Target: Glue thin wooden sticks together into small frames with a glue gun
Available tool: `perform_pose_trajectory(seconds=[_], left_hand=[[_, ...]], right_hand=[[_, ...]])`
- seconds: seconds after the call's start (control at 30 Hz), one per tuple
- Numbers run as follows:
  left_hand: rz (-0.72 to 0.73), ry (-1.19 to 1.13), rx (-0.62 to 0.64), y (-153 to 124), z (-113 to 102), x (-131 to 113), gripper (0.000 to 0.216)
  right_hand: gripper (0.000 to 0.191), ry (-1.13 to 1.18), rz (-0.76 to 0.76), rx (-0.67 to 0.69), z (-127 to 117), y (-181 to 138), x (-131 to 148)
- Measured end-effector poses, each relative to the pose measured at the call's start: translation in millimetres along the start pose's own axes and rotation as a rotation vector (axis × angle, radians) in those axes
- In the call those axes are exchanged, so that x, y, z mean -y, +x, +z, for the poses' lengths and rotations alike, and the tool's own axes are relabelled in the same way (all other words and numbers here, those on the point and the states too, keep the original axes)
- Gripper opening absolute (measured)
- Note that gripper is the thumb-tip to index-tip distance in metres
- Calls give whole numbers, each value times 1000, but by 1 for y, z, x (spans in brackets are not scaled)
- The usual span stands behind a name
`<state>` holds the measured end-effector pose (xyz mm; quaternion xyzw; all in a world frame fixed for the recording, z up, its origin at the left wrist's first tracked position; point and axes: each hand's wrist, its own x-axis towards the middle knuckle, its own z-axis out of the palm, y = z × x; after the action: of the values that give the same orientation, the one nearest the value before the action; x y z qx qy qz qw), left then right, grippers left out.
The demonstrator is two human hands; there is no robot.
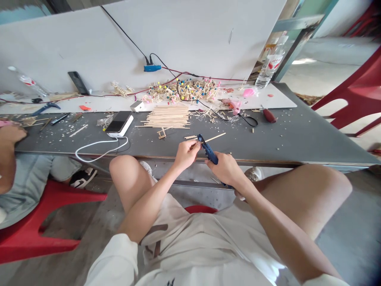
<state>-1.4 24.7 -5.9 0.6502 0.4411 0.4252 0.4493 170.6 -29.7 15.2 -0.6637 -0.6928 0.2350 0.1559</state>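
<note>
My right hand (224, 167) is wrapped round the handle of a dark blue hand cutter (210, 153), which looks like pliers. Its jaws point away from me, just over the table's front edge. Beside the jaws, my left hand (187, 153) pinches a thin wooden stick (216, 137); the stick reaches out to the right past the tool's head. Whether the jaws touch the wood I cannot tell. Further back lies a pile of long wooden sticks (166, 117). A small frame of glued sticks (162, 133) rests in front of that pile.
A heap of short sticks with coloured ball ends (190, 90) lies along the back board. Right of it are a pink glue gun (233, 105) and a water bottle (272, 61). Left stands a white power bank (119, 124) with a cable. A co-worker's arm (8, 151) is at far left.
</note>
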Motion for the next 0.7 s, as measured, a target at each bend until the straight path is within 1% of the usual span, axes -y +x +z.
perform_pose_trajectory(seconds=[0.23,0.43,0.57,0.7], left_hand=[[5,48,6,2,1,4,41],[25,83,20,4,-1,2,43],[20,80,35,3,-3,-1,45],[4,80,56,1,-4,-4,44]], right_hand=[[12,76,23,49,-3,0,0],[11,126,39,51,-2,-1,-1],[15,158,49,45,-1,-3,-1],[19,124,40,31,1,-4,-2]])
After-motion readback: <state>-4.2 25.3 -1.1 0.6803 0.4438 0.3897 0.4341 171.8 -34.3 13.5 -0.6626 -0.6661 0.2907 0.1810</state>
